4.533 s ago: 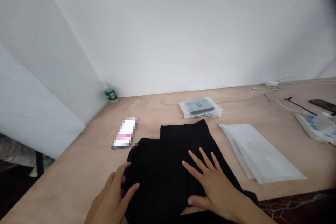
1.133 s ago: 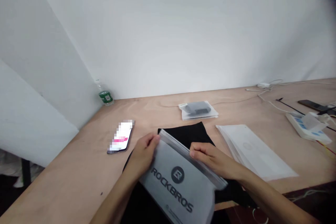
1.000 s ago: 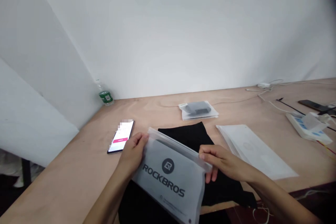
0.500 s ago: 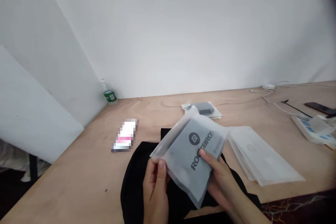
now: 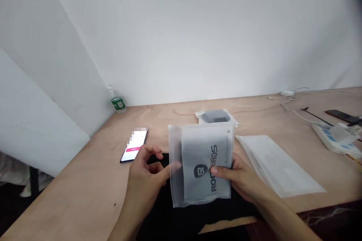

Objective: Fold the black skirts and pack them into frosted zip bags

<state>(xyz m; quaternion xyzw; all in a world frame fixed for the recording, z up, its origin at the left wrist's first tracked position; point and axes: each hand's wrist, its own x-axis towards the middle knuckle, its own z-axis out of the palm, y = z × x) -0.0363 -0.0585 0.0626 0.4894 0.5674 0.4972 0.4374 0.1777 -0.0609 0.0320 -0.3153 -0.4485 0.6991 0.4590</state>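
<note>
Held upright above black cloth (image 5: 186, 216) on plywood bench (image 5: 82, 192): translucent grey ROCKBROS zip bag (image 5: 202, 165), pinched at right side by right hand (image 5: 240, 175); left hand (image 5: 147, 173) open, thumb at bag's left edge

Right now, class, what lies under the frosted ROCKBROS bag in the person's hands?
Black cloth lies below the frosted ROCKBROS bag, showing past its lower edge, on the plywood table. The cloth directly beneath the bag is covered from view.
</note>
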